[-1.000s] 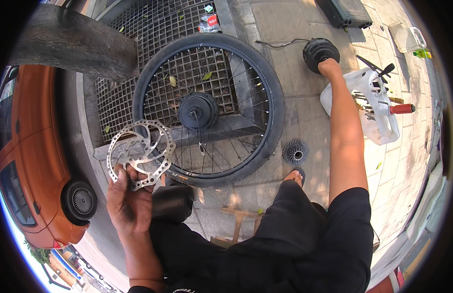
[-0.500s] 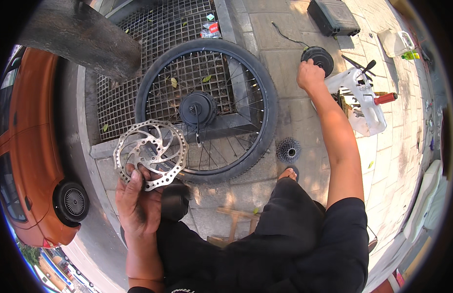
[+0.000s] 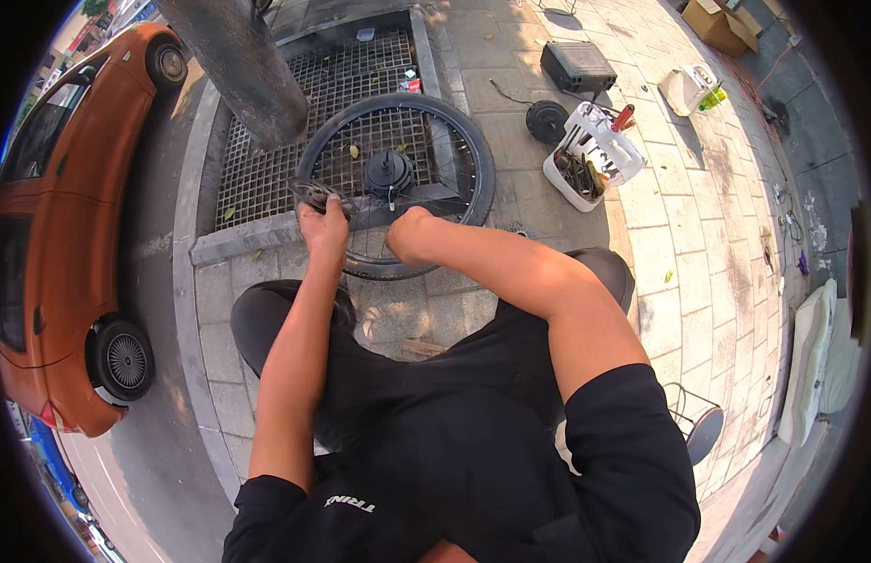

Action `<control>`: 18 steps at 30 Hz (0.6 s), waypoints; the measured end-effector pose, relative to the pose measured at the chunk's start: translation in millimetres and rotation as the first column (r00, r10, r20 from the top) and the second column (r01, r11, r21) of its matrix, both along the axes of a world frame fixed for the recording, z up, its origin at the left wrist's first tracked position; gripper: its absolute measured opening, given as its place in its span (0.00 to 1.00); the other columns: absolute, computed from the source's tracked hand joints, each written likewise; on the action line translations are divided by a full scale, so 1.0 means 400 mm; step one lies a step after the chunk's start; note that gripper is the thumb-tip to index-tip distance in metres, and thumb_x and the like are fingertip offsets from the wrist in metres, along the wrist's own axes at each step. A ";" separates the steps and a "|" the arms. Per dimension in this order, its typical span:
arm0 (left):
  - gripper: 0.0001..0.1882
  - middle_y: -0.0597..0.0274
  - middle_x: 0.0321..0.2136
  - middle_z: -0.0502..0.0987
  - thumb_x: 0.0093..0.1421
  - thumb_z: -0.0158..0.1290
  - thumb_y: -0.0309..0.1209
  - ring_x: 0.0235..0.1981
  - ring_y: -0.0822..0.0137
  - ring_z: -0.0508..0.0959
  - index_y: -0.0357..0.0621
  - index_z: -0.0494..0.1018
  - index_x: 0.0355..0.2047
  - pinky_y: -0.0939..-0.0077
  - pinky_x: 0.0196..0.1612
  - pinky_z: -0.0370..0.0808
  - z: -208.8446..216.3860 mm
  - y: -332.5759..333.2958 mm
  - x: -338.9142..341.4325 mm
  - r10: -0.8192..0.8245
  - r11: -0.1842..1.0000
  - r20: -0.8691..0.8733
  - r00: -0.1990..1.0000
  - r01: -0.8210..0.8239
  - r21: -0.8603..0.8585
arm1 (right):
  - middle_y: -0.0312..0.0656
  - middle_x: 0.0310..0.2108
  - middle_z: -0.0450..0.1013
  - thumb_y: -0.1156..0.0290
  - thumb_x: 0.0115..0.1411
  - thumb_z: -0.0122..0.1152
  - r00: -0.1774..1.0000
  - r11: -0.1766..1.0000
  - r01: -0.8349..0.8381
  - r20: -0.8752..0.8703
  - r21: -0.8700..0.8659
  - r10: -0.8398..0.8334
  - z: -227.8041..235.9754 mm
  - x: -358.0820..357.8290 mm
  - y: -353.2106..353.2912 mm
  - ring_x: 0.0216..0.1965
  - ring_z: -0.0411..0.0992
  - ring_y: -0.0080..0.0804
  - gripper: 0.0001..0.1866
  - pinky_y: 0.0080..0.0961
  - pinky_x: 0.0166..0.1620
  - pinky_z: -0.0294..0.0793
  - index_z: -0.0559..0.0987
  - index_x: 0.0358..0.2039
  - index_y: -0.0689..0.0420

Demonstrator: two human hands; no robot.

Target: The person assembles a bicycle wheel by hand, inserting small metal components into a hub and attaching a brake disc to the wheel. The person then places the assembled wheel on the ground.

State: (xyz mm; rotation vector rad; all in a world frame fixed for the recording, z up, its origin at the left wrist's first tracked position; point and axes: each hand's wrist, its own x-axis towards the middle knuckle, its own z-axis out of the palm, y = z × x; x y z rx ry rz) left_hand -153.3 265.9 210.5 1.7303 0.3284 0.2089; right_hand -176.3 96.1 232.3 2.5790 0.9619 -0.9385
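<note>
My left hand is closed on a brake disc, now tilted so it shows nearly edge-on over the wheel's near left side. Beneath both hands lies a bicycle wheel with a black tyre, flat on the ground and partly on a metal grate. A black hub motor sits at its centre, a short cable hanging from it. My right hand is curled over the wheel's near part, its fingers mostly hidden from view. A cassette peeks out just beyond my right forearm.
A second round black hub part with a cable lies right of the wheel. Beside it stands a cut white jug full of tools. Farther off are a black case and another white jug. A tree trunk rises at left.
My right hand has left the round hub part at far right and come back over the wheel. My left hand has moved forward, tipping the disc from face-on to edge-on. The view has shifted.
</note>
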 end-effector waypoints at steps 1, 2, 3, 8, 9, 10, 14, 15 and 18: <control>0.11 0.58 0.39 0.81 0.68 0.60 0.29 0.37 0.65 0.80 0.37 0.72 0.45 0.67 0.44 0.77 -0.019 0.003 -0.056 0.030 0.993 -0.046 0.999 -0.024 0.114 | 0.40 0.54 0.85 0.66 0.60 0.68 1.000 1.000 0.006 -0.007 0.015 -0.006 -0.008 -0.056 0.023 0.52 0.85 0.40 0.19 0.43 0.47 0.86 0.89 0.52 0.51; 0.11 0.58 0.39 0.81 0.68 0.60 0.29 0.38 0.65 0.80 0.36 0.72 0.45 0.67 0.44 0.77 -0.029 -0.006 -0.115 0.057 0.974 -0.093 0.994 -0.035 0.223 | 0.42 0.52 0.85 0.67 0.61 0.66 0.996 0.988 0.085 0.005 0.130 -0.086 -0.008 -0.119 0.013 0.51 0.85 0.41 0.16 0.39 0.48 0.85 0.89 0.49 0.51; 0.12 0.57 0.39 0.81 0.68 0.60 0.29 0.38 0.64 0.81 0.36 0.72 0.45 0.66 0.44 0.77 -0.040 -0.013 -0.151 0.082 0.946 -0.129 0.988 -0.036 0.323 | 0.45 0.51 0.85 0.67 0.62 0.63 0.992 0.978 0.114 0.033 0.173 -0.121 -0.037 -0.173 -0.001 0.52 0.85 0.42 0.16 0.40 0.49 0.84 0.89 0.48 0.53; 0.12 0.56 0.45 0.81 0.70 0.56 0.25 0.41 0.59 0.83 0.38 0.70 0.51 0.62 0.47 0.80 -0.252 -0.051 -0.451 0.123 0.909 -0.155 0.980 -0.174 -0.378 | 0.56 0.48 0.84 0.66 0.64 0.55 0.983 0.966 0.181 -0.005 0.186 -0.184 -0.110 -0.391 -0.061 0.50 0.84 0.50 0.16 0.47 0.51 0.82 0.87 0.44 0.60; 0.13 0.57 0.47 0.81 0.71 0.56 0.24 0.43 0.58 0.83 0.39 0.69 0.53 0.60 0.48 0.80 -0.256 -0.075 -0.488 0.106 0.874 -0.185 0.977 -0.181 -0.451 | 0.56 0.47 0.84 0.66 0.65 0.55 0.963 0.943 0.269 -0.024 0.194 -0.269 -0.124 -0.411 -0.078 0.50 0.84 0.52 0.17 0.48 0.51 0.81 0.87 0.44 0.60; 0.14 0.58 0.49 0.81 0.71 0.55 0.23 0.44 0.58 0.83 0.41 0.69 0.55 0.58 0.48 0.81 -0.257 -0.075 -0.475 -0.002 0.843 -0.257 0.966 -0.136 -0.521 | 0.57 0.47 0.84 0.65 0.66 0.54 0.935 0.914 0.353 -0.043 0.202 -0.352 -0.135 -0.419 -0.098 0.50 0.83 0.54 0.18 0.49 0.52 0.81 0.87 0.44 0.61; 0.17 0.59 0.53 0.80 0.73 0.53 0.21 0.51 0.59 0.82 0.46 0.68 0.59 0.52 0.52 0.82 -0.138 -0.100 -0.465 -0.315 0.665 -0.264 0.912 0.014 -0.746 | 0.59 0.44 0.84 0.59 0.70 0.52 0.588 0.517 0.788 -0.158 0.335 -0.794 -0.149 -0.352 -0.207 0.46 0.83 0.56 0.21 0.51 0.53 0.81 0.85 0.45 0.65; 0.17 0.59 0.54 0.80 0.73 0.52 0.21 0.53 0.59 0.82 0.47 0.68 0.60 0.51 0.53 0.82 -0.118 -0.099 -0.455 -0.344 0.628 -0.193 0.919 0.073 -0.775 | 0.57 0.43 0.84 0.57 0.72 0.51 0.454 0.351 0.863 -0.251 0.364 -0.855 -0.150 -0.312 -0.214 0.44 0.84 0.54 0.23 0.52 0.52 0.82 0.84 0.46 0.65; 0.19 0.59 0.56 0.80 0.74 0.52 0.22 0.56 0.58 0.82 0.47 0.68 0.63 0.50 0.60 0.82 -0.106 -0.084 -0.419 -0.439 0.550 -0.088 0.894 0.191 -0.813 | 0.41 0.41 0.83 0.53 0.78 0.49 -0.014 -0.351 0.912 -0.838 0.214 -0.546 -0.136 -0.244 -0.213 0.37 0.84 0.43 0.22 0.49 0.40 0.85 0.80 0.52 0.60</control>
